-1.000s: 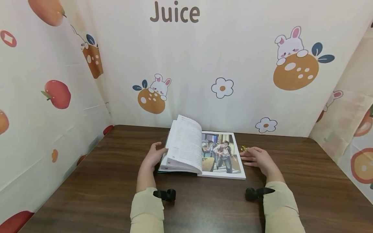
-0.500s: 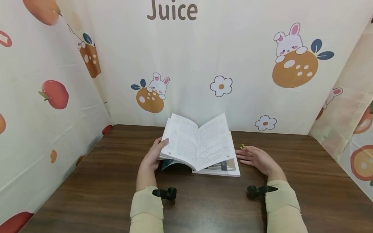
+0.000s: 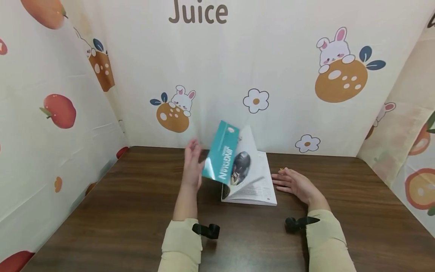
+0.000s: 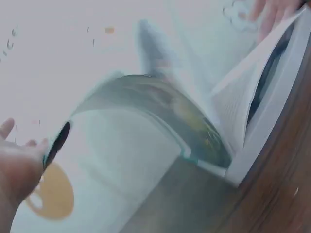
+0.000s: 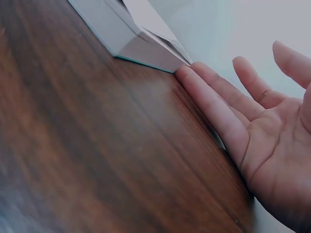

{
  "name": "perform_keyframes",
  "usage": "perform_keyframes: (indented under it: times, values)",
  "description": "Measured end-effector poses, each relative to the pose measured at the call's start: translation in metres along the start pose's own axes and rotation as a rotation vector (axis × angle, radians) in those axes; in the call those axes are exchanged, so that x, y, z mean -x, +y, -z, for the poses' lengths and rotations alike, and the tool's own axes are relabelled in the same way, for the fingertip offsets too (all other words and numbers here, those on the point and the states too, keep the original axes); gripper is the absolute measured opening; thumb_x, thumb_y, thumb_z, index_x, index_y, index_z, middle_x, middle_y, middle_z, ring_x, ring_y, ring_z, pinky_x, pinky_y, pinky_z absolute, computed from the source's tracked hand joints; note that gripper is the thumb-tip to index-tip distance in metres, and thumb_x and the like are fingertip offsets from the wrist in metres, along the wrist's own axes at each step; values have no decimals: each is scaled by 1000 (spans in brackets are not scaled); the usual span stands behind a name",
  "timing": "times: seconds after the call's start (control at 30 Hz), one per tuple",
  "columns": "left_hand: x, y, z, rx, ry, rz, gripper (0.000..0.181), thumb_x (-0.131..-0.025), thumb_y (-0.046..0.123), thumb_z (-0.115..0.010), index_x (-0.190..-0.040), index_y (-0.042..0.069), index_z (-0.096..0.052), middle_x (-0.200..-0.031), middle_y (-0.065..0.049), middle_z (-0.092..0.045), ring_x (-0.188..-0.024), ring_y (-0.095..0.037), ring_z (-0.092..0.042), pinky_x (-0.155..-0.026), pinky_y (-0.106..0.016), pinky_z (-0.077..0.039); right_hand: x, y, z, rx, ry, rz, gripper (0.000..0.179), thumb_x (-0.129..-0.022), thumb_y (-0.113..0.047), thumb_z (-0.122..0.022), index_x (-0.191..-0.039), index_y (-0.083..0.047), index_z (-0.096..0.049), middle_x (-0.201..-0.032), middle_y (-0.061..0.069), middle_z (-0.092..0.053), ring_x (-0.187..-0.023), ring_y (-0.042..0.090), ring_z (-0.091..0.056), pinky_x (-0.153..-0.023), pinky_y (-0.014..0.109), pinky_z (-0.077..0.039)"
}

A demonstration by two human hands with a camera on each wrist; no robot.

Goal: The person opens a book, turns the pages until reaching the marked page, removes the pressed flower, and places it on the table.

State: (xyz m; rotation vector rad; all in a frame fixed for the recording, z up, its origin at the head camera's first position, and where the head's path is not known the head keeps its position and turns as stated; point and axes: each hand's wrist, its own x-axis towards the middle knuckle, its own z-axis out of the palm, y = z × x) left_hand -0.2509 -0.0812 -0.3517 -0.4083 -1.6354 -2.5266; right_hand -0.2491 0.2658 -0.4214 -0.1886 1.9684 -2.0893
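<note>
A thick paperback book [image 3: 263,183] lies on the wooden table with its teal cover [image 3: 217,160] and some leaves lifted from the left, slanting over the right-hand pages. My left hand [image 3: 192,164] is raised beside the cover, fingers extended and thumb side at its left edge. In the left wrist view the cover [image 4: 160,99] bows in a blurred arc from the spine to my left hand [image 4: 19,167]. My right hand [image 3: 295,183] rests on the table at the book's right side. Its straight fingertips touch the edge of the book [image 5: 150,53] in the right wrist view.
A small yellow-green object [image 3: 281,170] shows just behind my right fingers, mostly hidden. A printed cloth [image 3: 217,75] with fruit and rabbits hangs along the table's [image 3: 244,241] back edge and both sides.
My left hand has risen and moved right, turning the remaining left-hand pages and the cover up and over to the right. My right hand stays beside the book.
</note>
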Motion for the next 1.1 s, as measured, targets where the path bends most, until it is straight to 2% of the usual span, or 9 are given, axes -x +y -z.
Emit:
perform_keyframes:
  times: [0.07,0.13,0.3,0.4,0.5,0.63,0.73,0.93,1.1]
  values:
    - [1,-5,-13,28,-115,44,50,-98,27,-40,-142,12,-21,-146,-13,-24,-131,-33,-29,-99,-53,-31,2,0,1,-2,5,7,49,-100,-36,-35,-121,8,-33,-136,33,-35,-111,27,-56,-87,40,-46]
    - [5,-16,-25,-136,-265,120,50,-97,26,-43,-142,15,-24,-143,-15,-31,-124,-36,-38,-95,-54,-35,3,0,1,1,5,10,48,-100,-37,-34,-121,7,-34,-136,32,-36,-109,25,-57,-86,40,-47]
    - [19,-56,-51,-1088,-628,145,53,-90,45,-54,-139,29,-42,-147,-3,-32,-134,-28,-26,-101,-60,-18,1,0,-2,19,-9,-2,54,-100,-40,-31,-126,7,-31,-135,28,-40,-110,25,-56,-87,40,-46]
    - [27,-73,-58,-1382,-715,158,52,-87,50,-56,-136,37,-45,-151,6,-24,-140,-20,-6,-102,-64,1,-3,1,-4,32,0,-13,60,-99,-43,-32,-130,8,-27,-136,27,-41,-112,28,-54,-87,39,-47]
    - [31,-80,-56,-1441,-669,204,52,-85,46,-61,-134,39,-46,-153,2,-16,-140,-21,-1,-103,-60,4,-6,3,-7,47,-10,-34,63,-98,-44,-33,-133,8,-24,-138,27,-38,-117,29,-51,-87,39,-46]
    - [31,-83,-50,-1392,-560,243,60,-80,50,-65,-135,38,-46,-154,-9,-3,-140,-30,5,-107,-54,1,-8,4,-8,63,-25,-51,61,-99,-41,-34,-134,7,-23,-139,26,-37,-118,29,-50,-87,40,-46]
    - [29,-83,-45,-1384,-499,244,69,-77,57,-64,-138,30,-44,-154,-12,-8,-139,-33,1,-108,-51,-2,-11,5,-9,64,-24,-50,60,-99,-40,-35,-136,6,-22,-139,25,-38,-118,29,-50,-88,41,-46]
    - [26,-81,-47,-1453,-488,269,73,-80,62,-56,-139,21,-42,-151,-12,-20,-139,-32,-8,-108,-52,-6,-10,7,-13,64,-22,-50,61,-99,-39,-38,-136,6,-22,-136,24,-43,-113,27,-55,-86,39,-47]
    - [6,-64,-46,-1495,-573,331,73,-82,63,-52,-140,19,-41,-146,-13,-31,-135,-33,-23,-105,-53,-21,-14,-13,-25,156,130,28,54,-99,-35,-39,-132,8,-34,-130,26,-48,-113,34,-53,-89,43,-44]
